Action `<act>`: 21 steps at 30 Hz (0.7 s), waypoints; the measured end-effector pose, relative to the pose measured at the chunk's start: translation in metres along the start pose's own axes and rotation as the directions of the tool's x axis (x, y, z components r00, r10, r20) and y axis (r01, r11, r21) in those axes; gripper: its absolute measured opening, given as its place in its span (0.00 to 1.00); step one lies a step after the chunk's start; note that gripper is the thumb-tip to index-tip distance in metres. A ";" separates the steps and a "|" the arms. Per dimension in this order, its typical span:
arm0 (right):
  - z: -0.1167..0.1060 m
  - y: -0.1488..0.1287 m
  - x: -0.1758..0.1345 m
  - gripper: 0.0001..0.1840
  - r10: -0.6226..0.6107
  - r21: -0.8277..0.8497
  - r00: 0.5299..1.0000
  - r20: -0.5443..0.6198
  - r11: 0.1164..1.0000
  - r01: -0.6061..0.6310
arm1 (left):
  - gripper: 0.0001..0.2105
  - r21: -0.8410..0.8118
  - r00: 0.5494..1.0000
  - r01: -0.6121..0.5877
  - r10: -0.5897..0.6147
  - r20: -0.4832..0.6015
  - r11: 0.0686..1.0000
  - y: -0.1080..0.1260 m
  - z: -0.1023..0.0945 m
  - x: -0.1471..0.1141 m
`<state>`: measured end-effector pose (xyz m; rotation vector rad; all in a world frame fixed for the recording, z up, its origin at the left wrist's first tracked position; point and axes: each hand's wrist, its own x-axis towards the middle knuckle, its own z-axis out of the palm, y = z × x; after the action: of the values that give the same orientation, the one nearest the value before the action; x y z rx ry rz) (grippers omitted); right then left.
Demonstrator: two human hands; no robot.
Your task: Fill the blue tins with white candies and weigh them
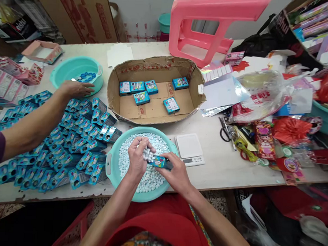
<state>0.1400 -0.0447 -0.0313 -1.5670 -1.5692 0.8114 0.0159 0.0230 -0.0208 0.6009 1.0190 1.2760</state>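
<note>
Over a turquoise basin (110,179) filled with small white candies (150,183), my left hand (138,156) is closed around a handful of the same candies. My right hand (175,171) grips a small blue candy box (159,161), tilted on its side, its end against the candies in my left hand. Left of the basin stand many similar blue boxes (83,144) in rows, with round holes in their tops. Beyond the basin, a low cardboard tray (153,117) holds several closed-looking blue boxes (141,98).
A co-worker's hand (76,88) reaches into another turquoise basin (59,71) with blue round pieces. Right of my basin lies a white digital scale (189,146). Scissors (225,130), plastic bags (260,91) and packaging crowd the right. A pink stool (174,28) stands behind.
</note>
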 end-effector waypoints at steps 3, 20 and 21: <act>0.000 -0.002 0.001 0.16 -0.012 0.005 1.000 0.005 1.000 0.012 | 0.10 0.021 0.999 -0.043 0.043 -0.022 0.999 0.001 -0.001 0.000; 0.003 -0.003 -0.001 0.15 -0.016 0.065 1.000 0.009 0.998 0.015 | 0.09 0.040 0.996 -0.088 0.089 -0.022 0.995 0.001 -0.008 -0.008; 0.004 -0.003 -0.001 0.15 -0.012 0.076 1.000 0.010 0.997 0.011 | 0.09 0.052 0.995 -0.096 0.097 -0.012 0.994 0.001 -0.008 -0.008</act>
<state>0.1353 -0.0457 -0.0308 -1.5004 -1.5364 0.8643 0.0087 0.0140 -0.0216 0.6884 1.0476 1.3436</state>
